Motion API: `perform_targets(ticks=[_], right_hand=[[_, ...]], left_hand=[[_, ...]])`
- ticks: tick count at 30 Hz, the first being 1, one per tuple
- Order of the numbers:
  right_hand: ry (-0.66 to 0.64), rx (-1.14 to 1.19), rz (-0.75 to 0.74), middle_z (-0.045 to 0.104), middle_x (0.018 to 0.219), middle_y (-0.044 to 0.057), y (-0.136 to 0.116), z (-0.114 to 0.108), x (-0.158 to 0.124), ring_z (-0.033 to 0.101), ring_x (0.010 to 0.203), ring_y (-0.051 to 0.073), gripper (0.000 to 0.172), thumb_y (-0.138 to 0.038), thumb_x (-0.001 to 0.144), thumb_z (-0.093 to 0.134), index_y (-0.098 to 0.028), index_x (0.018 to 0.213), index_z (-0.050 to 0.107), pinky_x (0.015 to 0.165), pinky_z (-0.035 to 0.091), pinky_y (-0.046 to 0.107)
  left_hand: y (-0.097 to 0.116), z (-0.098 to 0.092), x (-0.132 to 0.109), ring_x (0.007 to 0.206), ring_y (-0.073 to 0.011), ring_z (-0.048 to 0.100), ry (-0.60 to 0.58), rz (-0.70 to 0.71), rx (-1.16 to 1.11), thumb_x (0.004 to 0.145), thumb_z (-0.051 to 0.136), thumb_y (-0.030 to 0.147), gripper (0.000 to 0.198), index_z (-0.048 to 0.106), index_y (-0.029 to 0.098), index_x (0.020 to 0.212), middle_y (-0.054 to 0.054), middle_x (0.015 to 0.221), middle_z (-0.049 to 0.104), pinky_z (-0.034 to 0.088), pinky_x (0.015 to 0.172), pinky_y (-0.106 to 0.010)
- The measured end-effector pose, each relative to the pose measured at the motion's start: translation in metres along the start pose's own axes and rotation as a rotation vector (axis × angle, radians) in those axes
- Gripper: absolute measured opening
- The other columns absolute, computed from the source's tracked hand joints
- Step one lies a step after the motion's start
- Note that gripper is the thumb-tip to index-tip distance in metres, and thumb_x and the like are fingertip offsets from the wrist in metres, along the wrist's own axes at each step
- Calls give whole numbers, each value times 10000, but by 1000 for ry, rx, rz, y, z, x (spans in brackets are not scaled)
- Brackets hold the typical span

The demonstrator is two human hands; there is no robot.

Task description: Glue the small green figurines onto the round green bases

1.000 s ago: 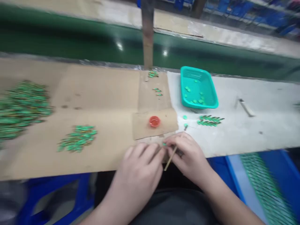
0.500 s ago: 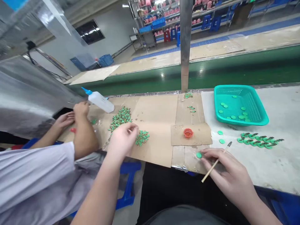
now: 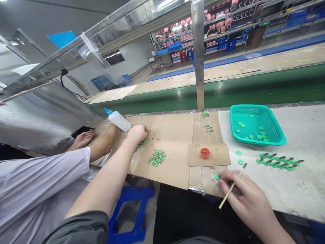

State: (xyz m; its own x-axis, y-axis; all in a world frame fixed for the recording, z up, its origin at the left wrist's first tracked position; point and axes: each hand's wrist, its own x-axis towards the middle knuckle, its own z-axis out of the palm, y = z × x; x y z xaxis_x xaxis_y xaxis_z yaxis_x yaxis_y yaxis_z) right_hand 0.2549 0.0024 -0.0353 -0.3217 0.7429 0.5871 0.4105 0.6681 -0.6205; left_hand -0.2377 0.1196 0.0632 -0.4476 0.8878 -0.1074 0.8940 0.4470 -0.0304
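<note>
My left hand [image 3: 137,134] is over the larger pile of small green-and-gold pieces [image 3: 142,143] and covers most of it. Its fingers are curled together, and whatever they may pinch is hidden. A smaller pile of the same pieces [image 3: 156,158] lies on the cardboard to its right. Between thumb and forefinger, my right hand [image 3: 245,195] pinches a green disc [image 3: 216,176] by its edge. A thin brush [image 3: 232,186] with a dark tip also rests in that hand, slanting across the fingers. Beyond it, a red cap [image 3: 205,153] with liquid sits on a cardboard piece [image 3: 220,156].
A green basket [image 3: 283,139] holding several discs stands at the right. Two loose discs [image 3: 238,153] and rows of discs with dark pieces on them [image 3: 280,161] lie nearby. At left are a co-worker's arms [image 3: 104,144] and a white bottle [image 3: 120,121]. A metal post [image 3: 199,67] rises behind.
My left hand has moved away from beside the smaller pile, forward over the larger one. The view has tilted up. My right hand keeps the disc and brush nearly in place.
</note>
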Motion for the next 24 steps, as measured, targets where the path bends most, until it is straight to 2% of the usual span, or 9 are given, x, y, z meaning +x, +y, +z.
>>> perform_targets(ticks=[7,12,19,24], right_hand=[[4,-31,-13,869,1039,34,0,0,-1,876,874,239,50,-287,1163,675,-302,1173,721,748,702,336],[13,-38,-43,872,1001,32,0,0,0,879,835,239,85,-342,1173,666,-302,1161,740,715,686,324],[36,-27,-60,875,1009,15,0,1,0,883,851,218,67,-323,1164,682,-301,1142,741,740,695,300],[33,-2,-38,859,1000,6,2,3,-2,866,857,211,44,-299,1160,699,-303,1146,741,754,687,300]], left_hand=[[-19,9,7,1317,-294,761,3,-18,-22,1120,802,476,440,738,202,1458,-131,1502,745,682,1126,-533],[-31,16,2,1281,-282,775,34,-64,-140,1117,807,481,423,748,207,1434,-121,1463,761,690,1098,-506],[-42,14,-23,1236,-276,780,143,-54,-484,1117,806,479,424,747,187,1419,-114,1428,768,702,1061,-499],[-36,10,-48,1184,-256,788,177,-19,-823,1125,797,484,433,734,182,1429,-113,1394,772,710,1021,-478]])
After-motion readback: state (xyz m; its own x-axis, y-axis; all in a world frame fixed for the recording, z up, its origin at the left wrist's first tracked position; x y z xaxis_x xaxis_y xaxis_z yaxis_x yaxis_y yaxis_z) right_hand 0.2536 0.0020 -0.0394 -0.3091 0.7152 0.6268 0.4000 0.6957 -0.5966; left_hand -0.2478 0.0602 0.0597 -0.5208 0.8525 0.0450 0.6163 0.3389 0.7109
